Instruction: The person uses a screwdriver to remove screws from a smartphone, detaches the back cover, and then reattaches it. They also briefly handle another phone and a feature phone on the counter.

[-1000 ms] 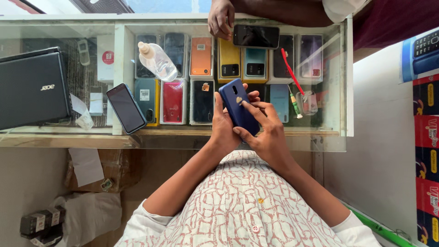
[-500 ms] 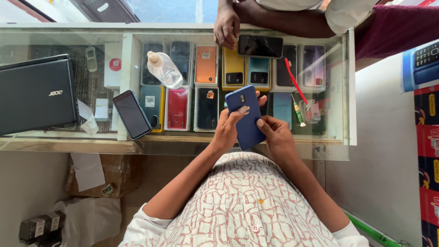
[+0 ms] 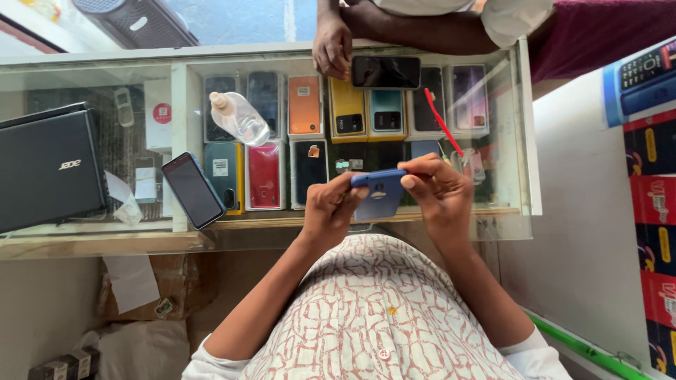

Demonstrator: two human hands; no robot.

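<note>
I hold a blue phone (image 3: 378, 195) with both hands over the near edge of a glass display counter (image 3: 105, 77), its back and camera facing up. My left hand (image 3: 331, 209) grips its left side and my right hand (image 3: 438, 193) grips its right side. The phone is tilted so its top edge points away from me. Another person's hand (image 3: 331, 46) rests on the far side of the counter beside a black phone (image 3: 386, 71) lying screen-up.
A dark phone (image 3: 192, 190), a clear plastic bottle (image 3: 238, 117) and a black laptop (image 3: 49, 169) lie on the glass. Several coloured phone cases show inside the case. A red pen (image 3: 442, 122) lies at right. Boxes are stacked at the right edge.
I have turned the blue phone from upright to lying flatter and sideways between my hands. The view has shifted slightly, and the other person's hand stays by the black phone.
</note>
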